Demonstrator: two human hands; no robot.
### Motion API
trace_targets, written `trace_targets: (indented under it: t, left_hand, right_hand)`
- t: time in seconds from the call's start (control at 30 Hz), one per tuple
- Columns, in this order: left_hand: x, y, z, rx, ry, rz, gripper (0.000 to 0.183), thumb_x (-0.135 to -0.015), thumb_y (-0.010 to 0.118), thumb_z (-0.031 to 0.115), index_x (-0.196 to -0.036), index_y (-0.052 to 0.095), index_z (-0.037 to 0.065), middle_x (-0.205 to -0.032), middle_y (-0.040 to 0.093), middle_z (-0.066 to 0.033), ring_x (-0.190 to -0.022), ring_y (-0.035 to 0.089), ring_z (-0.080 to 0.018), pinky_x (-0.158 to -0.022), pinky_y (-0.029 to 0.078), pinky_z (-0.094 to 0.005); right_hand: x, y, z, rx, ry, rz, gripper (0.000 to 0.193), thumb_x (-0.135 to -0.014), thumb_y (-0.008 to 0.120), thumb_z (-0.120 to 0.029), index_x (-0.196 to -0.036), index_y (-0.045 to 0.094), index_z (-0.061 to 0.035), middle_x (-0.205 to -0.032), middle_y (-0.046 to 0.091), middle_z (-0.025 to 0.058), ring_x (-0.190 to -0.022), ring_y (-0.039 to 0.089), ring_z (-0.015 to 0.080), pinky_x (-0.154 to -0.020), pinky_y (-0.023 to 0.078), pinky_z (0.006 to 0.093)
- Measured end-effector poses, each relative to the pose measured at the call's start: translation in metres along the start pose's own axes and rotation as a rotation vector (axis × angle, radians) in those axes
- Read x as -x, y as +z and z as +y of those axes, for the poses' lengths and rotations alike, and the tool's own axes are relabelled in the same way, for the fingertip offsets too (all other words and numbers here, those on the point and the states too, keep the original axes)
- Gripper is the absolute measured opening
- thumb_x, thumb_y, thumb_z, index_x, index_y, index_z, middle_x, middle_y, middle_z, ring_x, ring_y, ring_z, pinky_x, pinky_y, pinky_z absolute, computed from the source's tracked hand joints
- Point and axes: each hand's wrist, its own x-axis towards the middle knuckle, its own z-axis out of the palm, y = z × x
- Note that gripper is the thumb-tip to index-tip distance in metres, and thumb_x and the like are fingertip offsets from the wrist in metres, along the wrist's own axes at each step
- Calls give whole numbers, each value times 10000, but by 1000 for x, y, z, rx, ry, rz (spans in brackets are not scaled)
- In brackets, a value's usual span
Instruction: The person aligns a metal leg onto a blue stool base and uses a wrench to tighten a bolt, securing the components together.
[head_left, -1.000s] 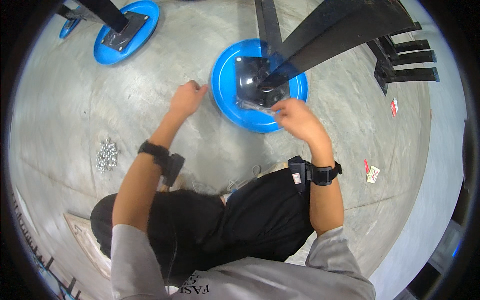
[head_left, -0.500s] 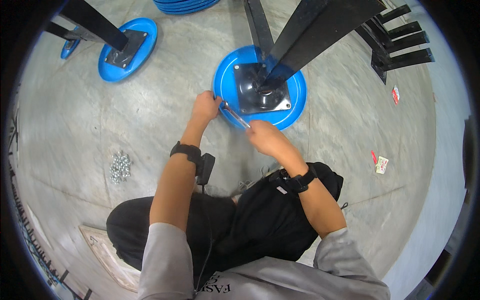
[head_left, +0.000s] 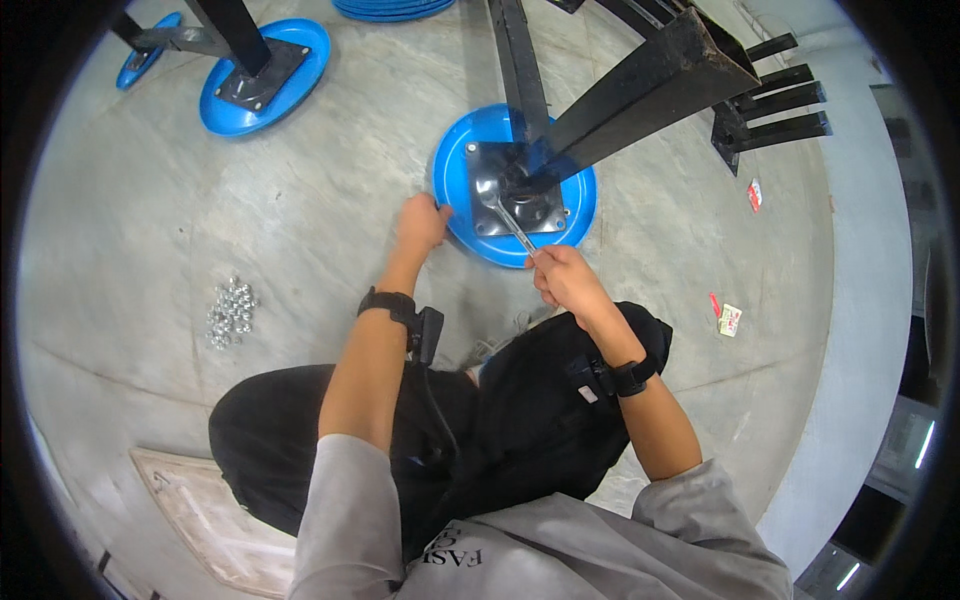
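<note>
My right hand is closed around the near end of a silver wrench. The wrench's head lies over the black square plate, which has bolts at its corners. That plate sits on a blue round seat resting on the floor, and black metal legs rise from it. At the seat's left rim is my left hand, its fingers closed on the edge. The fingertips are partly hidden there.
Loose silver nuts lie in a pile at the left. A second blue seat with a black leg stands far left, near stacked blue discs. Small packets lie right. A wooden board is near left.
The wrench has moved from beside my left fingers at the rim to over the plate, and my right hand has shifted right. My left hand stays by the rim.
</note>
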Motion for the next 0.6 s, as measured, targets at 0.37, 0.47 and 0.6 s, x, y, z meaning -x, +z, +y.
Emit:
trace_targets:
  t: [0.37,0.47,0.6]
  left_hand:
    - [14,-33,5,414,-264,-473,359,-843,534,315,-783,613,-30,-579,609,-117,-532,620,-225,-553,503,-329]
    - [15,-53,22,486,-194,-379,410,-870,495,348,-798,616,-37,-632,613,-114,-558,604,-203,-531,483,-321]
    - [6,-58,39,337,-167,-475,316,-879,496,284,-830,617,-4,-652,592,-76,-574,557,-157,-492,410,-278]
  right_hand:
    - [-56,65,6,-755,22,-129,164,-929,397,-168,-994,502,-60,-730,515,19,-630,487,130,-558,394,276]
    - [-75,88,9,-904,23,-117,156,-931,383,-157,-1002,498,-80,-748,529,24,-655,502,136,-582,411,279]
    - [-77,112,3,-973,6,-144,158,-931,383,-165,-1012,502,-102,-788,557,20,-674,530,129,-611,427,274]
